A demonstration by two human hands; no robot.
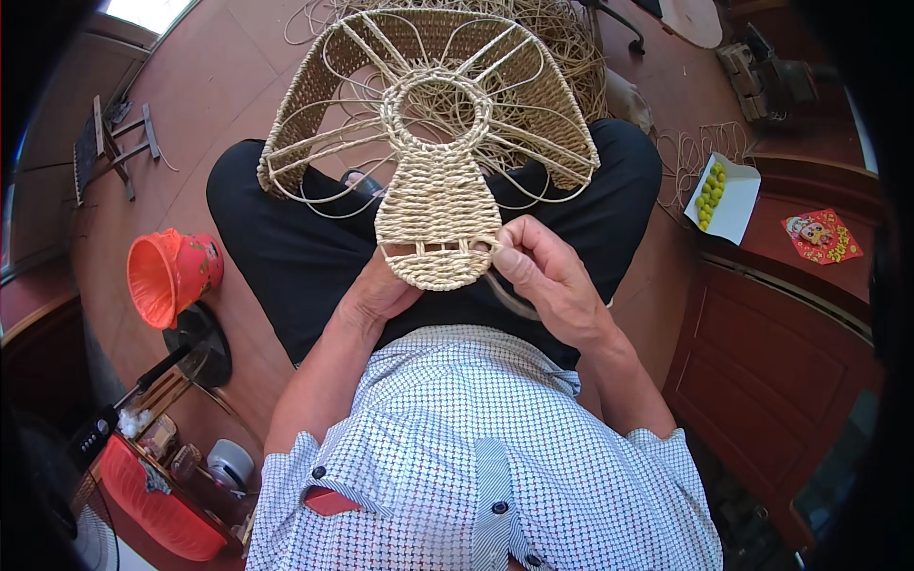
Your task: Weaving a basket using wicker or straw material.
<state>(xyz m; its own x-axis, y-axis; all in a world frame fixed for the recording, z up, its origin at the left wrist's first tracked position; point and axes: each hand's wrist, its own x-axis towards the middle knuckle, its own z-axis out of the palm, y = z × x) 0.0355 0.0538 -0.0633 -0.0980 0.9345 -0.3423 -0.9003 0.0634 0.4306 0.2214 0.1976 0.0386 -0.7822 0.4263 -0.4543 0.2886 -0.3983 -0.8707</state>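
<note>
A woven straw piece (438, 195) rests across my lap, with a rounded, tightly woven panel towards me. Beyond the panel is a braided ring (389, 112), joined by paired straw spokes and thin curved rods to a tall curved woven wall (314, 86). A narrow slot crossed by short uprights runs across the panel near its rounded end. My left hand (386, 285) supports the panel from beneath at its left side, its fingers mostly hidden behind the weave. My right hand (543, 271) is closed in a pinch on a straw strand (511, 300) at the slot's right end.
Loose straw cord (562, 62) lies heaped on the floor beyond the woven wall. To the left stand a red bin (157, 281) and a small wooden stool (112, 147). On the right, a white box (728, 205) of yellow-green fruit sits by a red cabinet (771, 381).
</note>
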